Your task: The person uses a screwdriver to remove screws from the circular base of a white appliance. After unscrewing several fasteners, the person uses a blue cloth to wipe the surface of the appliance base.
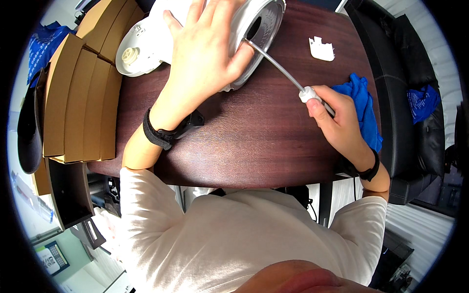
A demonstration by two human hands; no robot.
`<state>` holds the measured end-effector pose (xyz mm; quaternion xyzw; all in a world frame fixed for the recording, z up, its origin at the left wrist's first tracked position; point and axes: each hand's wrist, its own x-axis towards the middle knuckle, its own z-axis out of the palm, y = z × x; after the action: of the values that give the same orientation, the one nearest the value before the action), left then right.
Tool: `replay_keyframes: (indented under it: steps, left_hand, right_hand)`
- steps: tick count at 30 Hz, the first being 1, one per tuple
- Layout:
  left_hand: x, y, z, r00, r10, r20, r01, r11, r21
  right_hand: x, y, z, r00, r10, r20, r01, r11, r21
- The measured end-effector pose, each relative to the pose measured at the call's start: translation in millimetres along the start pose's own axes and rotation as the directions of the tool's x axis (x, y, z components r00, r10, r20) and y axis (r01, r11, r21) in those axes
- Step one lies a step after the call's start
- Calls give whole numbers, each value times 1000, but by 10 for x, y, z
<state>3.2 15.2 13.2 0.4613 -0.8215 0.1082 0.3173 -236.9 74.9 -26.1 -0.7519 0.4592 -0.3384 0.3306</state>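
Note:
A white plastic appliance housing [159,31] lies at the far side of the table, with a round, metallic-looking opening [269,29] facing right. My left hand [202,56] rests on top of it, fingers spread flat and thumb at the edge of the opening. In my right hand [342,119] is a screwdriver [279,69] with a whitish handle and a long metal shaft. Its tip touches or nearly touches the opening's rim beside my left thumb; the exact contact is too small to tell. A white round part with a cream knob [129,55] sits left of the housing.
On the dark wooden table [234,146] lie a small white plastic piece [321,50] and, beyond my right wrist, a blue cloth [364,100]. Brown cardboard boxes [80,102] stand along the left edge. A black sofa [391,73] with a blue bag [423,103] flanks the right.

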Motion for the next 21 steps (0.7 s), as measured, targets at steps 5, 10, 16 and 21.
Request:
replay_keyframes:
  steps: [5, 10, 16, 21]
  left_hand:
    - [-3, 4, -2, 1000, 6, -19, -6, 1000, -15]
    - [-14, 22, 20, 999, 21, -42, -20, 1000, 23]
    - [-20, -73, 77, 999, 28, -21, -27, 998, 56]
    - [-17, 22, 22, 999, 17, -29, -17, 1000, 15]
  right_hand:
    - [17, -57, -41, 996, -71, -45, 66, 991, -116]
    - [22, -31, -54, 995, -75, -63, 67, 989, -128]
    - [-5, -32, -46, 996, -63, -64, 55, 991, -118]
    - [4, -36, -37, 994, -85, -73, 75, 989, -128]
